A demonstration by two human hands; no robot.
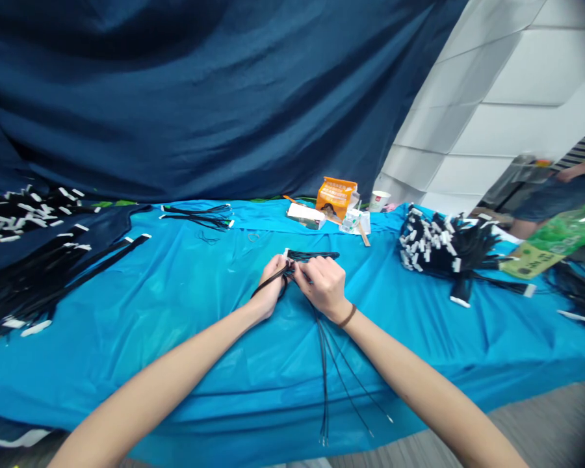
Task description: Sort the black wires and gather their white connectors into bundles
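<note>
Both hands meet over the middle of the blue-covered table, working on one black wire harness. My left hand is closed around the harness near a white connector, with a black strand looping past its wrist. My right hand pinches the wires just beside it, fingertips bent together. From below the right hand several thin loose wires hang down over the table's front edge, their ends bare or metal-tipped. The exact spot between the fingertips is partly hidden by the fingers.
Black cables with white connectors lie in piles at left and right. A small cable bundle, an orange package, a white box and a paper cup stand at the back. A green bottle lies right, near another person.
</note>
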